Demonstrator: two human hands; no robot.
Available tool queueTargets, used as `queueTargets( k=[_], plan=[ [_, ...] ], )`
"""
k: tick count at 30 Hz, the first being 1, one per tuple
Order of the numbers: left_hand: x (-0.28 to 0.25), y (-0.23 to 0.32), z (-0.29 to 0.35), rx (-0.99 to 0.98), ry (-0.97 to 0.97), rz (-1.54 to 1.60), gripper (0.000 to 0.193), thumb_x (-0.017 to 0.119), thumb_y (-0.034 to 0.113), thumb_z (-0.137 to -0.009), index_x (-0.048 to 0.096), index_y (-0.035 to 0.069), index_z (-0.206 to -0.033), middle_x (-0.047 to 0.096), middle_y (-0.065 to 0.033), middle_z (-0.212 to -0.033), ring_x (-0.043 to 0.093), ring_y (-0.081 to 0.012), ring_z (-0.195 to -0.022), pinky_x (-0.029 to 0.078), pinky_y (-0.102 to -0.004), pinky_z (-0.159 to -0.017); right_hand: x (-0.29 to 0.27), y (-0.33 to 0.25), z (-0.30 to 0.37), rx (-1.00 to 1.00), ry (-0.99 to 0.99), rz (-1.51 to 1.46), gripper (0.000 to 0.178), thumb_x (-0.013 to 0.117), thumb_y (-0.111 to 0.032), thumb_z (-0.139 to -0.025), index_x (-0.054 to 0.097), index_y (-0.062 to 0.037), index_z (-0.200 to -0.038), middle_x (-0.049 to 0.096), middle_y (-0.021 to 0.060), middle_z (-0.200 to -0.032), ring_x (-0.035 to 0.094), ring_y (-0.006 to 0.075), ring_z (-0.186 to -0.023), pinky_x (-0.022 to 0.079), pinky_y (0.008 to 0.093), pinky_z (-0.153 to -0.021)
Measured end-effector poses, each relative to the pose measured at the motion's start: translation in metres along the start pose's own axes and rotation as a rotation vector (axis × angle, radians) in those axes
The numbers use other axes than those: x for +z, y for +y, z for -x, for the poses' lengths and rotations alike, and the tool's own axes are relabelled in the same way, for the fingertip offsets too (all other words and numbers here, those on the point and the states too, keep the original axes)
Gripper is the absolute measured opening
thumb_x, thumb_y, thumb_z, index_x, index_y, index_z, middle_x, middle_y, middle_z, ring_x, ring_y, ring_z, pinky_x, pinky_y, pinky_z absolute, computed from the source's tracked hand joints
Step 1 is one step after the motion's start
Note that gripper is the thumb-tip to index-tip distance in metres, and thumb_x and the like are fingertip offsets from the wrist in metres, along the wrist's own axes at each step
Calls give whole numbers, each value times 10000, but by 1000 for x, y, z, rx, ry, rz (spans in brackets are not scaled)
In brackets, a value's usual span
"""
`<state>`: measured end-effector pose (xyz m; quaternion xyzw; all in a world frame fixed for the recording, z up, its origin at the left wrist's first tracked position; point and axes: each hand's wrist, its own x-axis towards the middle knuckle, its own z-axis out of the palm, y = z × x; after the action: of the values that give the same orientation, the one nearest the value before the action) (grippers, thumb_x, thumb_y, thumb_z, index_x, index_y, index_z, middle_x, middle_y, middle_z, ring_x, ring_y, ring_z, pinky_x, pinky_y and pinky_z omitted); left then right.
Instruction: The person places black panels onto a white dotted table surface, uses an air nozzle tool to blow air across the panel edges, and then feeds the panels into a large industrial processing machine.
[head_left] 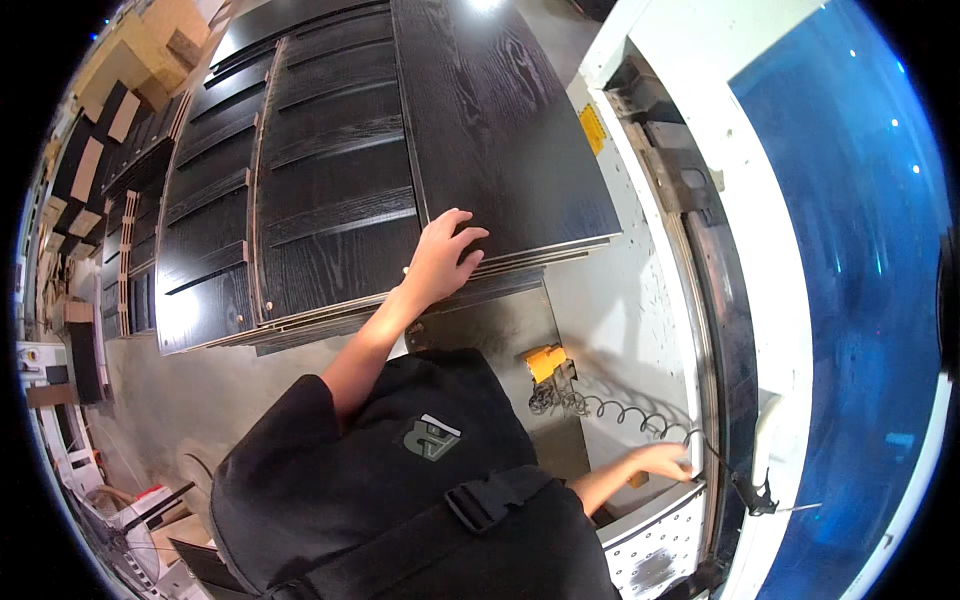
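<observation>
My left hand (pixel 449 256) is open, thumb and fingers apart, and reaches over the near edge of a glossy black wood-grain panel (pixel 510 130). It touches or hovers just above the surface; I cannot tell which. That panel lies flat on a stack, beside black panels with raised cross strips (pixel 335 150). Low on the right, my right hand (pixel 664 461) reaches to the inner edge of a white machine frame (pixel 740 200). Its fingers look stretched out along that edge, with nothing visible in them. Near it runs a black coiled cable (pixel 630 412).
A yellow box-shaped foot switch (pixel 546 363) sits on the floor between stack and machine, with tangled cord beside it. A blue window (pixel 850 200) fills the machine's right side. More stacked panels (pixel 125 250) stand at left. A perforated white plate (pixel 655 545) is near my right arm.
</observation>
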<state>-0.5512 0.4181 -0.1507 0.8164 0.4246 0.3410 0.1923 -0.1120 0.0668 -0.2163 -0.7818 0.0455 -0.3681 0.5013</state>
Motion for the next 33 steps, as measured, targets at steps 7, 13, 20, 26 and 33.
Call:
queueTargets(
  k=[7, 13, 20, 26, 33],
  plan=[
    [11, -24, 0, 23, -84, -100, 506, 732, 241, -919, 600, 136, -1396, 421, -244, -1553, 343, -464, -1493, 274, -594, -1229, 58, -70, 169, 131, -1078, -388, 255, 615, -82, -1040, 624, 21, -1274, 689, 101, -1189, 650, 156, -1062, 522, 299, -921],
    [14, -19, 1, -36, -164, -129, 704, 691, 334, -964, 420, 141, -1584, 264, -236, -1672, 224, -448, -1558, 193, -591, -1259, 146, -171, 178, -117, -1375, -292, 351, 618, -132, -1037, 614, 18, -1355, 700, 160, -1201, 684, 253, -1073, 532, 362, -964],
    [18, 3, -12, -223, -162, -259, 734, 643, 482, -973, 418, 159, -1592, 246, -226, -1693, 198, -411, -1581, 144, -547, -1283, 264, -233, 186, -647, -1666, -56, 521, 574, -404, -1049, 650, 44, -1305, 721, 277, -1122, 712, 370, -1048, 522, 449, -954],
    [19, 11, -14, -297, -142, -297, 728, 636, 515, -963, 456, 155, -1570, 268, -193, -1695, 223, -398, -1576, 157, -561, -1276, 294, -248, 186, -596, -1862, 143, 609, 573, -529, -1021, 655, 21, -1269, 714, 269, -1090, 667, 458, -1040, 504, 486, -954],
    [27, 15, -5, -339, -60, -332, 696, 639, 498, -958, 493, 162, -1550, 301, -157, -1694, 231, -376, -1579, 153, -567, -1275, 308, -251, 189, -332, -2118, -215, 399, 673, -321, -1031, 497, -40, -809, 382, -37, -766, 367, 101, -740, 331, 291, -655]
  ],
)
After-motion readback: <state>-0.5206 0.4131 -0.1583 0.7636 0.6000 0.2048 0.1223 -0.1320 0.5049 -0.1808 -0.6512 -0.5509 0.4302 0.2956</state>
